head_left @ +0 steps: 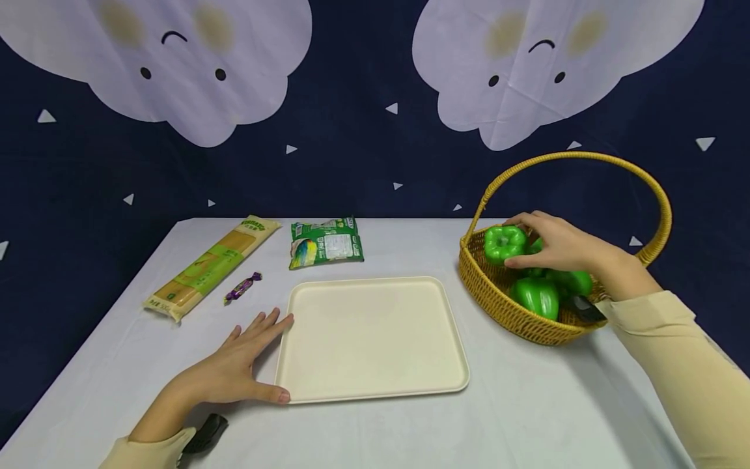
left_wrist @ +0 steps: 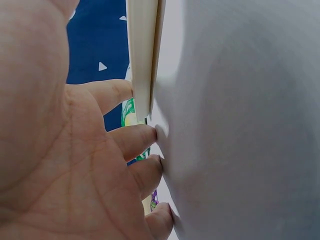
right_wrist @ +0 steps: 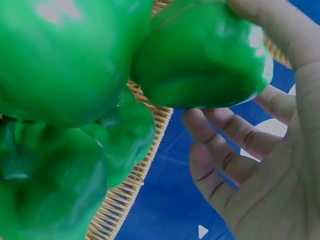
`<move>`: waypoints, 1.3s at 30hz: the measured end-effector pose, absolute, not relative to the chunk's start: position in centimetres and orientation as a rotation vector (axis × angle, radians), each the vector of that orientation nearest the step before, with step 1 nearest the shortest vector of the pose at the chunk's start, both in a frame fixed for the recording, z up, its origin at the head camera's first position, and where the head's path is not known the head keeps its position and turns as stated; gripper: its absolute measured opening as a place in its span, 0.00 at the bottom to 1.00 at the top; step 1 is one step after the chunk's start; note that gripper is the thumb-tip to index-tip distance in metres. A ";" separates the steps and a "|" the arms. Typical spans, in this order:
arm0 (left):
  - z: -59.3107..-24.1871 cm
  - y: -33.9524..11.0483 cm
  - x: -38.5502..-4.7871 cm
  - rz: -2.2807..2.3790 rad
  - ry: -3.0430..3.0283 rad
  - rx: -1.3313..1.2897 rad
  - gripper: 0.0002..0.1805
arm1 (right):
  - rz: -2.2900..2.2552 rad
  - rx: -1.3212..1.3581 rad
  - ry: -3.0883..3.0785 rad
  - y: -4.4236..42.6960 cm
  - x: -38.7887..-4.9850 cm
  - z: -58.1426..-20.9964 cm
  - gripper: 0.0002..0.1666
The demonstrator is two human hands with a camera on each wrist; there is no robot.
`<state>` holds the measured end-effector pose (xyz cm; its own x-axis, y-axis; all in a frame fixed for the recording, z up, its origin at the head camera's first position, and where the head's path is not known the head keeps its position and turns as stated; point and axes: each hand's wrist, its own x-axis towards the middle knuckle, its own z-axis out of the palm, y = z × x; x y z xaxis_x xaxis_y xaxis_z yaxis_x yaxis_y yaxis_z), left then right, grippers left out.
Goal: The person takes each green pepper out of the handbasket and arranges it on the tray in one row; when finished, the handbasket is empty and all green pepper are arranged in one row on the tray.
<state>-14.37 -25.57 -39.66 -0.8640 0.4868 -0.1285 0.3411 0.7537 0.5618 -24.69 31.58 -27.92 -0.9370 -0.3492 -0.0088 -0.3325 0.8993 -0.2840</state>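
In head view, my right hand (head_left: 556, 244) pinches a green bell pepper (head_left: 504, 244) at the wicker basket (head_left: 483, 290). In left wrist view, my spread left hand (left_wrist: 65, 150) might push the tray (left_wrist: 142, 50); in right wrist view, the glossy green bell pepper may slip.

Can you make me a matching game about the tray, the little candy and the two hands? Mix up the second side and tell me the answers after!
Things:
1. Tray
2. Candy
3. Left hand
4. Right hand

Matches:
A. Holds a green pepper at the basket
B. Purple, near the long pack
C. Touches the tray's edge
D. Flat and cream-coloured

Right pairs: 1-D, 2-B, 3-C, 4-A
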 end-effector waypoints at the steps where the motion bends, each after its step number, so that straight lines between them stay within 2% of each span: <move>1: -39.6 -25.6 -14.4 0.781 2.687 0.644 0.71 | -0.455 -0.537 3.010 31.7 -24.6 -27.9 0.48; 16: -39.6 -25.7 -14.3 0.791 2.704 0.671 0.71 | -0.574 -0.552 3.079 31.6 -24.0 -27.2 0.42; 39: -39.5 -25.9 -14.3 0.811 2.690 0.671 0.75 | -0.742 -0.629 3.014 28.1 -23.9 -26.7 0.39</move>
